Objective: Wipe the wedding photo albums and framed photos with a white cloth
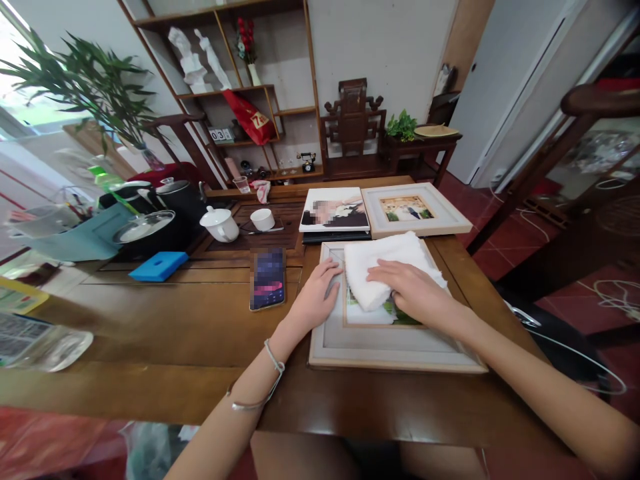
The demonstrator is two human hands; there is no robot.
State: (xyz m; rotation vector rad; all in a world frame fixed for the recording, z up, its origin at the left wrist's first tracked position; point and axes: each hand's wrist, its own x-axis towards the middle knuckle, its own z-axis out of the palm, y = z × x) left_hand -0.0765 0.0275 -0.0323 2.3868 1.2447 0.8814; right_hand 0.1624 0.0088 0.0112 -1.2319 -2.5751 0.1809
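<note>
A pale wooden picture frame (390, 347) lies flat on the brown wooden table (165, 333) in front of me. A folded white cloth (385, 260) rests on the frame's picture. My right hand (413, 290) lies flat on the cloth, fingers stretched out and pressing it down. My left hand (317, 297) rests on the frame's left edge, fingers spread and flat, holding nothing. A thin bracelet circles my left wrist.
A phone (268, 279) lies left of the frame. Behind stand a second framed photo (415, 210), a photo print on a dark stack (334, 210), a white teapot (220, 224), a cup (262, 219), pots and a blue block (159, 266). Shelves and a carved chair stand behind.
</note>
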